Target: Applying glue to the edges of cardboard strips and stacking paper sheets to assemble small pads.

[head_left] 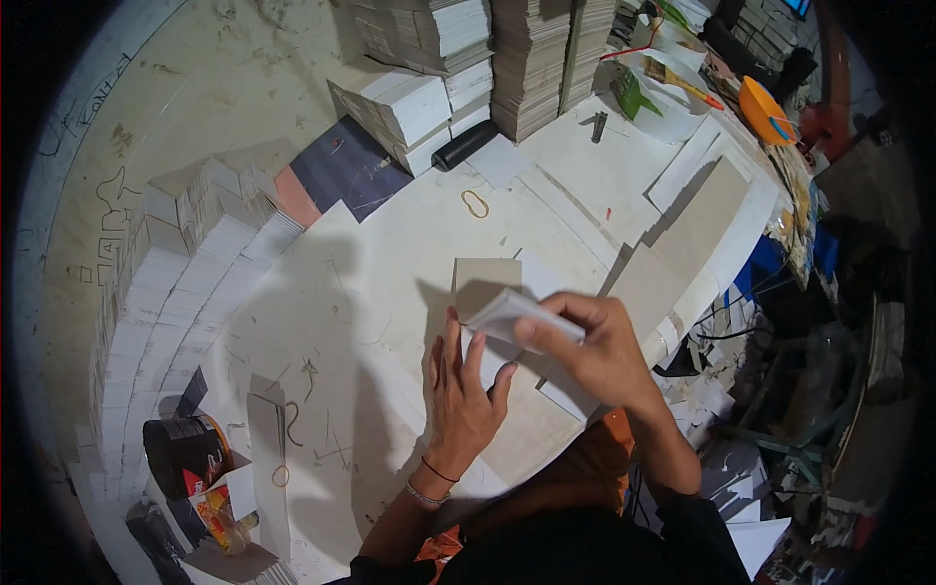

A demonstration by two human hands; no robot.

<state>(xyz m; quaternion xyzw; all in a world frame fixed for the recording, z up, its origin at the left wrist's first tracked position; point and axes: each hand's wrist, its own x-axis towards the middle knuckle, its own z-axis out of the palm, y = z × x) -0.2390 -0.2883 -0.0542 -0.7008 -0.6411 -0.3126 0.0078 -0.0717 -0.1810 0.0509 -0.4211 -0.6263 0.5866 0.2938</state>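
Note:
My right hand (595,346) is closed round a small folded white card (505,310), thumb on the near side, lifted a little over the table. My left hand (463,405) lies with its fingers stretched and apart just left of that card. Its fingertips come close to a grey board (487,272) lying flat beyond the card; whether they touch it I cannot tell. White paper lies partly hidden under both hands. Right of my right hand, a long grey cardboard strip (648,273) rests along the table's edge.
Stacks of white-edged booklets (185,283) line the left side. Tall stacks of board (531,68) stand at the back, with a black cylinder (464,146) before them. A rubber band (475,203), a white tub (663,97), an orange bowl (762,109) and a black container (180,456) surround the work area.

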